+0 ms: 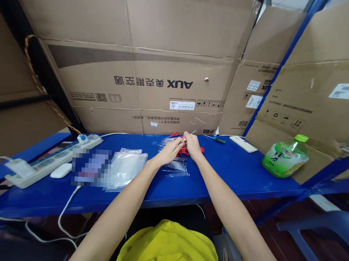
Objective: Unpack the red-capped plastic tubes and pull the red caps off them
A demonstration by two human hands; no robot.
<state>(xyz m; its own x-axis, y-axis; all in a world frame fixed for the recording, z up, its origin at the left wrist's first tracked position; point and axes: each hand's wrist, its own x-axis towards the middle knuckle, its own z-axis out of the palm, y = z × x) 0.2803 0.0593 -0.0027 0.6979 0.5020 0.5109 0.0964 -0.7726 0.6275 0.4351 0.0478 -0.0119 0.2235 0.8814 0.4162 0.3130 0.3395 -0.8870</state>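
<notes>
My left hand (172,151) and my right hand (193,146) meet over the back middle of the blue table. Both are closed, with the fingers pinched round a thin pale stick (193,132) whose tip points up and to the right. Its exact kind is too small to make out. Around and below my hands lie several red pieces (201,150), partly hidden by my fingers. Nearer to me is a pile of slim clear tubes (176,167), lying roughly side by side. More clear and red pieces (174,135) spread out behind my left hand.
Clear plastic bags (127,168) lie left, beside a blurred-out phone-like object (92,167), a white case (61,170) and a power strip (63,155). On the right are a green screwdriver (219,140), a white phone (243,143) and a green tea bottle (285,157). Cardboard (154,66) walls the back.
</notes>
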